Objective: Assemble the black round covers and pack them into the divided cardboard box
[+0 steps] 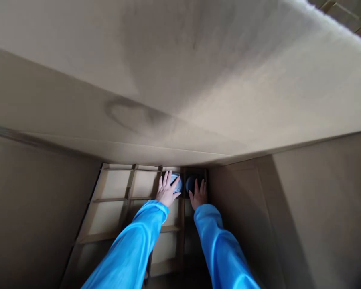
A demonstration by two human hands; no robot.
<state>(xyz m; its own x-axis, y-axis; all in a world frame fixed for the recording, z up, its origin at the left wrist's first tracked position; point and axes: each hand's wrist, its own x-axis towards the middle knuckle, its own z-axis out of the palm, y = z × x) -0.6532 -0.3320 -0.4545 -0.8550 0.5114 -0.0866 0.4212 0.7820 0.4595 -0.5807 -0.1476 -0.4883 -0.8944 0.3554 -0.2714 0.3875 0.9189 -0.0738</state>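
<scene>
Both arms, in bright blue sleeves, reach down into a deep cardboard box. My left hand is spread over a round, pale bluish object in a compartment at the far end of the cardboard divider grid. Its fingers are apart and partly cover the object. One compartment to the right, my right hand rests with parted fingers at a round, dark blue object in the corner. Shadow and the fingers hide much of this one. What kind of objects they are, I cannot make out.
A tall cardboard wall rises just beyond the hands. The right box wall stands close to my right arm, and the left wall runs along the grid. Several compartments lie left of my arms.
</scene>
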